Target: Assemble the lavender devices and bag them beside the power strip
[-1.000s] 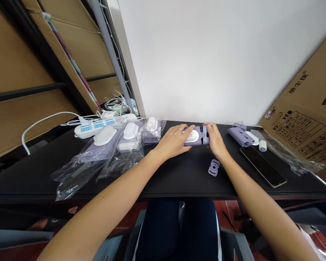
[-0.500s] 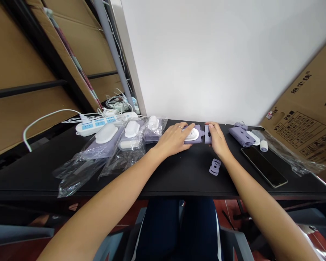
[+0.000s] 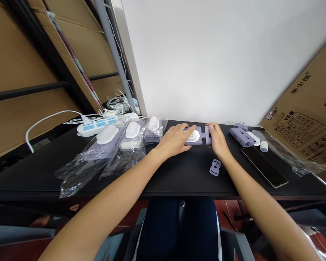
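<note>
"Where are the hands, and what have they got?"

"The left hand (image 3: 174, 140) lies over a lilac plastic case (image 3: 188, 139) with a white oval insert (image 3: 192, 136). The right hand (image 3: 217, 139) has its fingers on a lilac strip (image 3: 208, 135) just beside it. Gripping or only resting, I can't tell."

"And around them?"

"A small lilac clip (image 3: 215, 167) lies nearer on the black table (image 3: 179, 177). To the left, 3 clear plastic bags (image 3: 81, 174) hold white and lilac parts. To the right lies a smartphone (image 3: 264, 167); farther left, a white power strip (image 3: 93, 127); far right, a cardboard box (image 3: 299, 123)."

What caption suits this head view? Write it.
Left hand and right hand hold a lilac plastic device on a black table.
</note>
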A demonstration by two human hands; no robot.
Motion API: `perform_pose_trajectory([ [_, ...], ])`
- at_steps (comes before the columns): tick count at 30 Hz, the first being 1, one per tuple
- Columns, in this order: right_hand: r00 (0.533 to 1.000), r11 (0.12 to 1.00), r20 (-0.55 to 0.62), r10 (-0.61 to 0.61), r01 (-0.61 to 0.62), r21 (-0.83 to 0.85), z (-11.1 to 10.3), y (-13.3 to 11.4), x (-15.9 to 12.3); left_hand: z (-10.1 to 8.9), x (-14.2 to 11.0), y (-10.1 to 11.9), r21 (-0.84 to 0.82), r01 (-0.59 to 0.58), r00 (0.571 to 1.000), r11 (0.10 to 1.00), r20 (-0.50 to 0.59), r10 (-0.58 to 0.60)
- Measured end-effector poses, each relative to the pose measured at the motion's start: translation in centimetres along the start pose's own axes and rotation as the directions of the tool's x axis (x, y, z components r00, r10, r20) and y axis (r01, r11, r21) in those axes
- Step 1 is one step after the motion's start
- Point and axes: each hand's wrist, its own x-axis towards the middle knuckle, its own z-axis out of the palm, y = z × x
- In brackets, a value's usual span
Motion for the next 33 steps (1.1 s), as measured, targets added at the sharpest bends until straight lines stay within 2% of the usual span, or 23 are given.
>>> perform_pose_trajectory([
  [16, 0.998, 0.998, -0.039, 0.057, -0.056, 0.03, 0.3, -0.7, -0.8, 0.1, 0.2, 0.5, 0.05, -0.01, 1.0, 0.999, -0.002, 0.01],
  [22, 0.995, 0.997, -0.067, 0.078, -0.079, -0.018, 0.6, -1.0, -1.2, 0.3, 0.3, 0.7, 0.065, -0.007, 1.0, 0.998, -0.001, 0.007],
  [27, 0.998, 0.998, -0.026, 0.061, -0.062, -0.024, 1.1, -1.2, -1.3, 0.4, 0.2, 0.9, 0.073, -0.063, 0.998, 0.995, -0.015, 0.065],
  [33, 0.998, 0.999, -0.047, 0.038, -0.039, -0.018, 1.3, -1.0, -1.1, 0.5, 0.3, 1.1, 0.049, -0.032, 0.999, 0.998, -0.042, 0.034],
])
